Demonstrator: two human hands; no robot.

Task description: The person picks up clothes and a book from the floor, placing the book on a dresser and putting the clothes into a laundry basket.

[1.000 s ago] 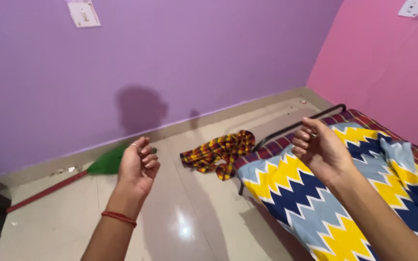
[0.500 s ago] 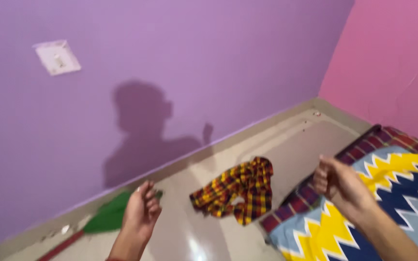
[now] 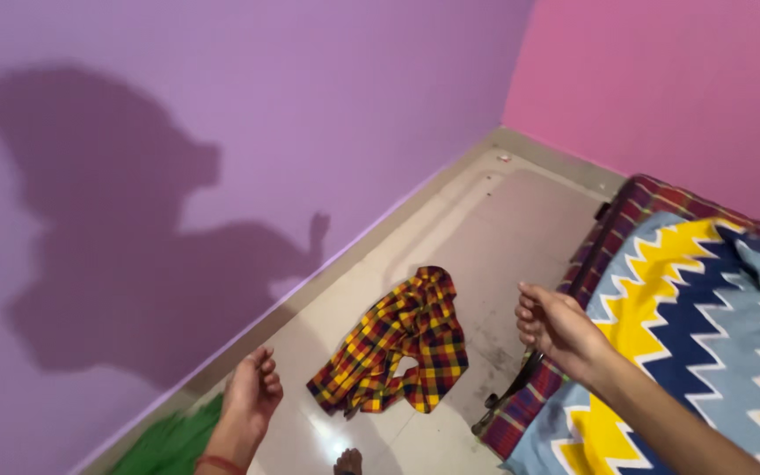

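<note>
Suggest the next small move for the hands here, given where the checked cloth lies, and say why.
Probably lower the left hand toward the checked cloth. Both hands are empty and loosely curled in the air, the cloth lies crumpled on the floor between them, and the left hand looks nearer to its edge than the right hand, which hovers by the bed.

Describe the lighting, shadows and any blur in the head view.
Head view: bright light from behind casts a large, soft-edged shadow on the purple wall; the glossy floor shows mild sheen; left hand and right hand slightly motion-blurred, checked cloth fairly sharp.
</note>
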